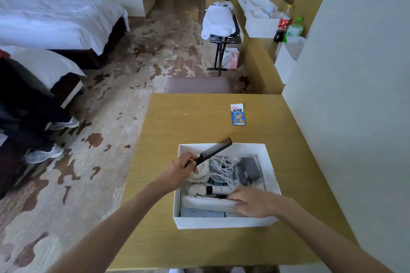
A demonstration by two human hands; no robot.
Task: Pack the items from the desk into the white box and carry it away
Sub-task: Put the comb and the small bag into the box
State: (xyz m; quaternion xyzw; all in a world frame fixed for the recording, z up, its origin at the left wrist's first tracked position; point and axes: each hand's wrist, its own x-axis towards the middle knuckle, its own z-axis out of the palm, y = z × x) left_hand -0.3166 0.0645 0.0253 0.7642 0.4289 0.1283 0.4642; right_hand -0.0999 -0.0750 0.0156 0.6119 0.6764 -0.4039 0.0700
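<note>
The left hand [184,167] pinches one black comb [213,150] by its handle above the far left corner of the white box [221,221]. Beyond the box lies one blue snack packet [238,115] printed 魔芋爽. At the box's near side, the right hand [255,201] lies on one white roll [208,203]; I cannot tell whether it grips.

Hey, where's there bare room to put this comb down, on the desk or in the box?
The desk is bare beyond the white box, up to the snack packet, and along its left side. Inside is crowded: white cables, a grey adapter and the right hand fill it.
</note>
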